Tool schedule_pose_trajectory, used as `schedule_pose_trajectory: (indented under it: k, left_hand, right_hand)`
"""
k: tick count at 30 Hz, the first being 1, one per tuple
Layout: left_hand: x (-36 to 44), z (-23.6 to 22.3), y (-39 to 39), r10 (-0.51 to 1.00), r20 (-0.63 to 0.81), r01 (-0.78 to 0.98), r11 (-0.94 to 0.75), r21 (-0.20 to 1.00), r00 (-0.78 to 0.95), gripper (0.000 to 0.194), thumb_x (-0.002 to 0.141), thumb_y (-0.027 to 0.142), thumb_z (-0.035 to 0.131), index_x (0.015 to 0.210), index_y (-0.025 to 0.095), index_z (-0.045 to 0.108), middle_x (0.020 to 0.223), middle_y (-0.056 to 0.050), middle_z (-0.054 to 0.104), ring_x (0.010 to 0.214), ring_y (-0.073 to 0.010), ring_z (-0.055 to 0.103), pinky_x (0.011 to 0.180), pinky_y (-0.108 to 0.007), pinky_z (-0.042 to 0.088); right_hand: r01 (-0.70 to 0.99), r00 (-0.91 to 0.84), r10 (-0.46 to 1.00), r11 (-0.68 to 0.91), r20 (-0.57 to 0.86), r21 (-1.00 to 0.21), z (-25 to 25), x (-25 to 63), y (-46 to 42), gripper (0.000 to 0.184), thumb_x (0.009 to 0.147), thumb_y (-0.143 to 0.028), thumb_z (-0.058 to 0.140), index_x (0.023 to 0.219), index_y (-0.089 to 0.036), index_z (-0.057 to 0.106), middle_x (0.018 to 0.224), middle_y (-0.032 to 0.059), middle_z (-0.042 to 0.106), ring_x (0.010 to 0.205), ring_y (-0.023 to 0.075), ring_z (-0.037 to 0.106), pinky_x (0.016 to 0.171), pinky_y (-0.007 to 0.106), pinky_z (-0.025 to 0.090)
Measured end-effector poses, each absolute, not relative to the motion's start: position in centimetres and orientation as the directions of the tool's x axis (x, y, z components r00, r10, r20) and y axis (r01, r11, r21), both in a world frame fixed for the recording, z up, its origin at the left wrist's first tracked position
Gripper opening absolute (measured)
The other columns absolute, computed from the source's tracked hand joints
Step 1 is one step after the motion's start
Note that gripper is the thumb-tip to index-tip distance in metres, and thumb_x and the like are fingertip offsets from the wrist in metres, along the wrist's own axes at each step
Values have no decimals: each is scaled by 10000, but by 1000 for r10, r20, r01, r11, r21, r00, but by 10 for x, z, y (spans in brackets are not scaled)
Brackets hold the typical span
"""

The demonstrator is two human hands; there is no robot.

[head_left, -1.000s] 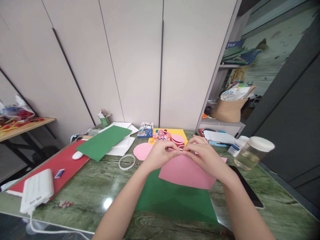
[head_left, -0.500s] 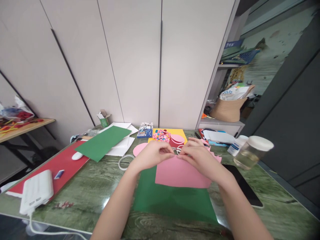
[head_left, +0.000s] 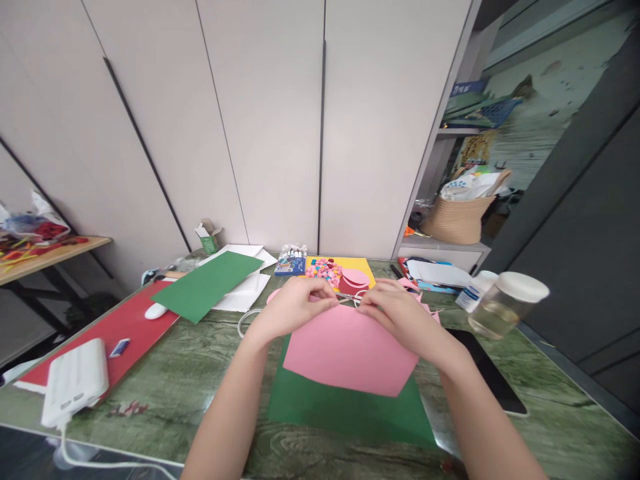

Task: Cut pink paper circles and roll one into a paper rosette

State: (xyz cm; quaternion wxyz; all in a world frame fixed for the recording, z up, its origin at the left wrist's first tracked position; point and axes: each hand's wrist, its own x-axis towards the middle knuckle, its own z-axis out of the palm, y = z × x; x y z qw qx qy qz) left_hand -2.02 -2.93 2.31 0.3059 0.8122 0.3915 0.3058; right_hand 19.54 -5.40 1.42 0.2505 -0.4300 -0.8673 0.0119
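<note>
A sheet of pink paper (head_left: 350, 350) hangs by its top edge between my two hands, tilted above a green sheet (head_left: 345, 413) on the table. My left hand (head_left: 303, 303) pinches the paper's upper left edge between thumb and fingers. Farther right along the same edge, my right hand (head_left: 395, 307) is closed on it too. Just behind the paper lie white-handled scissors (head_left: 357, 298), partly hidden. Pink paper circles (head_left: 355, 277) rest on a dark red piece beyond them. Jagged pink scraps (head_left: 433, 311) show past my right hand.
Small coloured pompoms (head_left: 324, 271) lie on a yellow sheet (head_left: 363, 265) beside a marker box (head_left: 291, 260). A tape roll (head_left: 246, 323) is left of my hand. On the right are a black tablet (head_left: 487, 373) and a lidded jar (head_left: 505, 307); at left, a white power bank (head_left: 75, 380).
My hands have moved slightly left and apart along the edge of the pink paper. The sheet has shifted left and shows more of its face; it now covers more of the green sheet.
</note>
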Motion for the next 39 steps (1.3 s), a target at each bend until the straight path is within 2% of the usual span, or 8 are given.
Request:
schedule_pose_trajectory:
  k: [2,4,10,15,18,25,32,39]
  left_hand:
    - [-19,23,-30,810,252,425,-510,748,530,142,748,315,566,766,209,659,782,-4,679,736,-135,594,648,-240,413]
    - [-17,22,-29,797,233,418,-512,750,557,135,729,301,582,752,205,674,736,-6,681,701,-135,594,625,-238,412]
    - [-23,17,-23,815,204,469,-495,731,542,133,697,273,572,680,196,679,663,0,667,638,-127,559,580,-230,388]
    - [-28,14,-19,803,190,488,-511,707,565,129,672,234,549,681,191,671,649,2,659,620,-121,554,568,-222,380]
    - [-27,13,-20,795,188,518,-534,668,576,149,687,266,549,712,196,678,669,-5,664,639,-131,571,552,-218,372]
    - [-23,17,-24,738,226,491,-612,620,635,160,712,297,568,655,186,669,607,5,640,591,-117,537,540,-216,359]
    - [-19,17,-26,727,238,459,-616,640,645,132,739,271,550,700,185,642,672,2,654,648,-118,559,600,-222,391]
    - [-12,16,-27,668,262,443,-688,575,697,124,765,246,527,745,190,636,703,7,646,647,-108,542,589,-216,373]
  right_hand:
    - [750,-496,769,614,404,-246,13,192,-54,226,890,-252,445,705,-193,561,709,17,582,739,165,523,718,313,397]
    - [750,-496,781,606,380,-265,12,191,-55,227,890,-264,445,710,-189,562,726,23,574,750,166,524,688,294,391]
    - [723,-507,787,610,352,-324,15,197,-58,191,887,-269,456,753,-200,573,791,23,593,809,169,528,719,289,390]
    - [752,-505,796,596,334,-283,16,201,-57,233,900,-271,423,757,-197,592,795,39,596,808,178,532,714,298,389]
    - [764,-511,800,590,314,-260,12,198,-55,262,901,-288,416,739,-187,595,759,44,589,758,177,533,688,298,389]
    - [748,-515,797,598,317,-288,13,196,-57,228,890,-291,441,751,-191,592,763,35,596,744,171,535,677,296,395]
    - [722,-546,773,630,324,-286,14,188,-66,253,905,-275,412,767,-207,613,764,34,597,776,175,539,688,295,401]
    - [737,-546,768,630,334,-243,14,185,-65,255,907,-257,410,755,-199,607,746,38,592,759,178,526,676,294,389]
